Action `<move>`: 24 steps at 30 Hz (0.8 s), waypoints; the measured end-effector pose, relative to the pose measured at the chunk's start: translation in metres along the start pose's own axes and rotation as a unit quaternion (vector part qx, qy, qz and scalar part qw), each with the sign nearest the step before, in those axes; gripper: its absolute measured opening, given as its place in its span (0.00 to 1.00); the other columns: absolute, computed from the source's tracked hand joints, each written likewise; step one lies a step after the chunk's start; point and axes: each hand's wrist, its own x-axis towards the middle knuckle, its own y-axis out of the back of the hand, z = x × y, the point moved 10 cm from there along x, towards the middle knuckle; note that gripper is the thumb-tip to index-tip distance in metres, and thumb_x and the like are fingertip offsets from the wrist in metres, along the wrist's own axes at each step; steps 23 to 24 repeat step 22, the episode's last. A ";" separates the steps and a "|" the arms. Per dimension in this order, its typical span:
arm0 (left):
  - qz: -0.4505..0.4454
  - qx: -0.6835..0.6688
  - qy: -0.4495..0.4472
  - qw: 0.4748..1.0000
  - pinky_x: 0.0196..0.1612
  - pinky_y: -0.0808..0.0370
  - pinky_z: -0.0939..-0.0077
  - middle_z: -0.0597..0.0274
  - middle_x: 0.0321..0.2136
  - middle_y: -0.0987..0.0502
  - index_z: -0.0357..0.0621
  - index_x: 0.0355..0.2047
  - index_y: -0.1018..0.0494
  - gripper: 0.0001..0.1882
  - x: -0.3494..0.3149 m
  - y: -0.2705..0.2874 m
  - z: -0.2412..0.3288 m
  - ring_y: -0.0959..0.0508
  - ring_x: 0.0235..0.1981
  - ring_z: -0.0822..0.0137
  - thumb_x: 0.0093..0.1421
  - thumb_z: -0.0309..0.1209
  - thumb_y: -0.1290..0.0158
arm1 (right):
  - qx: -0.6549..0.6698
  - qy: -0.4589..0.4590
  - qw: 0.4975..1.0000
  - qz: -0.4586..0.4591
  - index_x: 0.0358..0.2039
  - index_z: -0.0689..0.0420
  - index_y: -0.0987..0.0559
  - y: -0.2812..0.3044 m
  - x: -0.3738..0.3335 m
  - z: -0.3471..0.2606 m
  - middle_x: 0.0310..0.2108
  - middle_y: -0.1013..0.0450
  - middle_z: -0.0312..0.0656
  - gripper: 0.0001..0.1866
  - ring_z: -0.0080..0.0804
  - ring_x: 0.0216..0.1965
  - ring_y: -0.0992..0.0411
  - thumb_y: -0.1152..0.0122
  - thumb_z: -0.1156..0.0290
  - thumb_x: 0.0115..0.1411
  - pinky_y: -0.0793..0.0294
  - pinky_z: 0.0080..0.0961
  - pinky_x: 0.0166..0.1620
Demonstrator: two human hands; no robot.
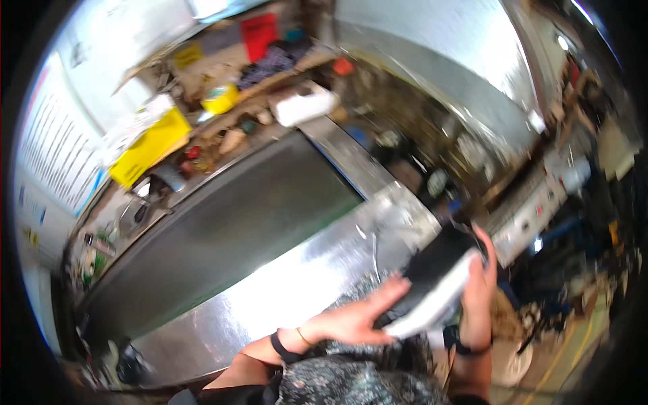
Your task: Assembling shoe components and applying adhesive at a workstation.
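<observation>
Between my two hands is a long black thing with a thick white edge [435, 297], shaped like a shoe and smeared by motion. It is tilted, with one end up to the right, over the near right part of the metal table. My left hand [361, 314] grips its lower left end, fingers on the black side and thumb by the white edge. The right hand [480, 280] is wrapped round its upper right end. Patterned dark cloth [351, 378] covers my front below the hands.
A dark conveyor belt [236, 216] runs beyond the shiny metal tabletop [270, 290]. Behind it, a cluttered ledge bears a white box [304, 104], a yellow tape roll [220, 99] and a yellow box [152, 148]. A dark plastic bag [131, 364] lies at the near left.
</observation>
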 end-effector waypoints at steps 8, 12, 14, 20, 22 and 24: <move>-0.023 -0.079 -0.034 0.996 0.69 0.57 0.61 0.42 0.69 0.59 0.47 0.70 0.61 0.56 0.071 -0.056 -0.016 0.62 0.71 0.48 0.51 0.43 0.35 | -0.259 -0.092 0.960 -0.062 0.55 0.65 0.29 0.014 -0.085 0.013 0.56 0.31 0.54 0.25 0.43 0.59 0.34 0.44 0.76 0.55 0.40 0.34 0.62; 0.032 -0.427 -0.015 0.903 0.69 0.58 0.67 0.52 0.69 0.55 0.44 0.69 0.52 0.40 0.098 -0.034 -0.030 0.58 0.71 0.63 0.62 0.41 0.45 | -0.307 -0.034 0.943 -0.124 0.55 0.64 0.29 0.005 -0.077 -0.027 0.56 0.31 0.56 0.24 0.45 0.58 0.32 0.45 0.78 0.55 0.36 0.31 0.59; 0.096 -0.445 0.124 0.882 0.66 0.48 0.71 0.52 0.63 0.41 0.42 0.63 0.40 0.27 0.115 -0.039 -0.052 0.44 0.66 0.64 0.67 0.40 0.52 | -0.287 -0.022 0.949 -0.131 0.55 0.64 0.29 0.003 -0.080 -0.023 0.56 0.31 0.57 0.24 0.48 0.58 0.32 0.42 0.77 0.56 0.35 0.32 0.58; 0.152 -0.341 0.080 0.924 0.56 0.35 0.76 0.59 0.45 0.26 0.39 0.47 0.28 0.18 0.110 -0.054 -0.094 0.28 0.50 0.68 0.68 0.41 0.55 | -0.249 -0.076 0.953 -0.157 0.51 0.64 0.25 -0.006 -0.075 0.004 0.49 0.25 0.55 0.19 0.45 0.50 0.26 0.41 0.71 0.60 0.31 0.31 0.53; 0.221 -0.267 0.131 0.929 0.57 0.36 0.75 0.55 0.46 0.26 0.40 0.48 0.28 0.18 0.100 -0.041 -0.085 0.28 0.50 0.62 0.67 0.40 0.52 | -0.259 -0.056 0.962 -0.059 0.55 0.62 0.29 0.015 -0.084 0.035 0.49 0.26 0.54 0.21 0.38 0.50 0.27 0.44 0.71 0.62 0.31 0.30 0.53; 0.221 -0.267 0.131 0.929 0.57 0.36 0.75 0.55 0.46 0.26 0.40 0.48 0.28 0.18 0.100 -0.041 -0.085 0.28 0.50 0.62 0.67 0.40 0.52 | -0.259 -0.056 0.962 -0.059 0.55 0.62 0.29 0.015 -0.084 0.035 0.49 0.26 0.54 0.21 0.38 0.50 0.27 0.44 0.71 0.62 0.31 0.30 0.53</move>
